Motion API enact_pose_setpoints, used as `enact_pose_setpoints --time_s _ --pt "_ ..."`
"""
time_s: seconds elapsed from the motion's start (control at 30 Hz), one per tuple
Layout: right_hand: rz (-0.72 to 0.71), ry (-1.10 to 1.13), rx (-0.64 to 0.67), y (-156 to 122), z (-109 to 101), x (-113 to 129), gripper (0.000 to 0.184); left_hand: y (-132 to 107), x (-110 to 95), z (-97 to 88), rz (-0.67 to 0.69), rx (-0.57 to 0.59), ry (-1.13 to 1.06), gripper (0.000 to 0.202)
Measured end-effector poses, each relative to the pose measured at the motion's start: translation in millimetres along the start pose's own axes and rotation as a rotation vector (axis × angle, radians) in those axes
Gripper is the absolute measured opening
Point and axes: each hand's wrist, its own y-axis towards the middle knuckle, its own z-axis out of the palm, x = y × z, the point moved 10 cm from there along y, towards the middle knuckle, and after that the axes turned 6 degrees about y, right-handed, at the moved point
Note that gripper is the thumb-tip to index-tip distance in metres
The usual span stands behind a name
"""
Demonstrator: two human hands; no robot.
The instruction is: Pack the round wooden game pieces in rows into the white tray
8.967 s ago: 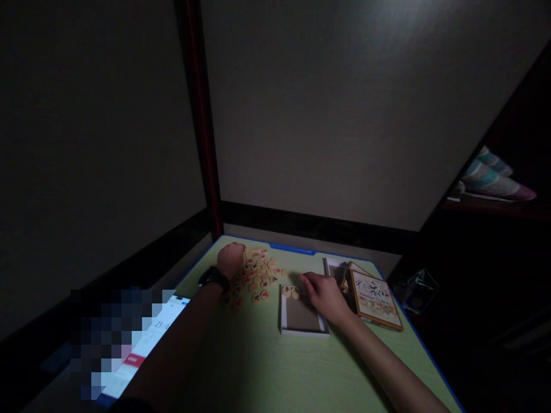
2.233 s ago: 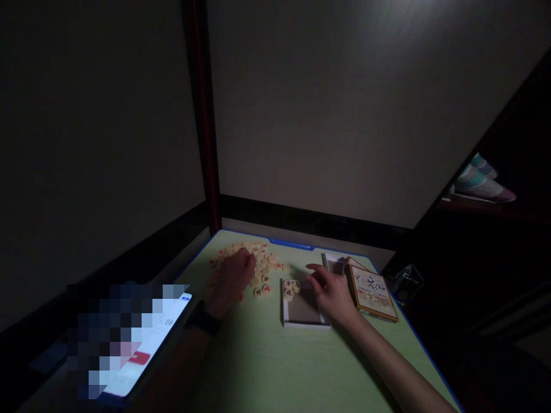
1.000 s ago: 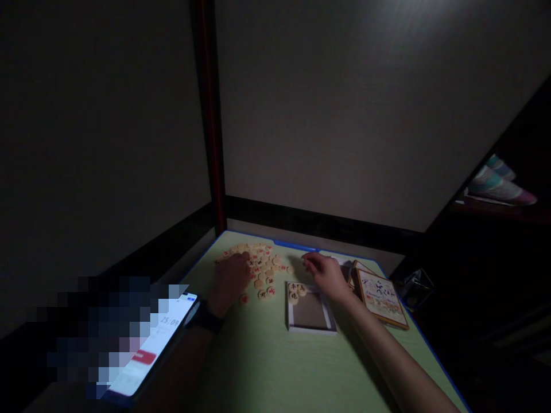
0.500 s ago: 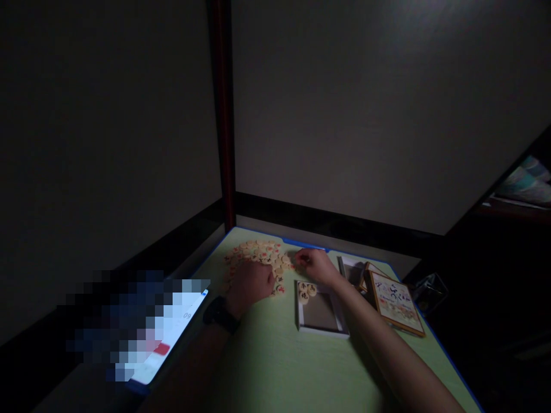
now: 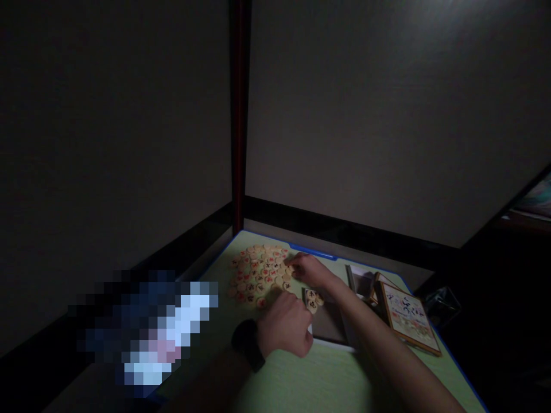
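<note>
At the near left edge of the green table [image 5: 301, 378] a lit screen [image 5: 172, 321], blurred out, is lying face up. Toward the far left corner a spread of round wooden pieces [image 5: 258, 272], marked in red and black, is lying loose on the table, and this is where most of them are sitting. The left hand [image 5: 286, 330], with a dark watch [image 5: 248, 344] on its wrist, is resting just beside the near left corner of a shallow white tray [image 5: 329, 327]. Its fingers are curling into a loose fist, and whether a piece is inside cannot be told. The right hand [image 5: 307, 269] is reaching over the tray's far end to the right edge of the spread, fingers drawn narrow with the tips down among the pieces. The dim light is hiding whether one is gripped. Only a few pieces [image 5: 314, 299] are lying in the tray's far left corner, so the filling looks barely begun. A printed lid [image 5: 407, 315] is lying near the right edge.
</note>
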Motion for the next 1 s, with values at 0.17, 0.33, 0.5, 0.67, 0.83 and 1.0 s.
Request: enact_pose_setpoints --time_s 0.17,0.33,0.5,0.67,0.83,1.0 --pt "-0.001 -0.023 0.004 1.2 0.2 2.7 0.032 1.5 -3.8 4.5 0.004 -0.007 -0.016 0.027" --pt "-0.004 0.029 -0.035 1.1 -3.6 6.4 0.028 2.2 -0.2 2.6 0.010 -0.003 -0.014 0.028" --pt "0.087 0.459 -0.059 -1.6 -4.7 -7.4 0.023 2.9 -4.4 6.2 0.041 0.006 -0.002 0.031" --pt "0.208 1.021 -0.043 -11.7 0.1 -25.4 0.023 2.8 -2.4 5.5 0.031 0.003 -0.020 0.028" --pt "0.256 1.136 -0.033 -19.7 -1.3 -33.7 0.026 3.3 -2.3 6.9 0.025 -0.001 -0.016 0.029" --pt "0.272 1.052 -0.004 -23.3 0.1 -37.9 0.021 4.4 -0.1 5.4 0.012 -0.020 -0.008 0.027"
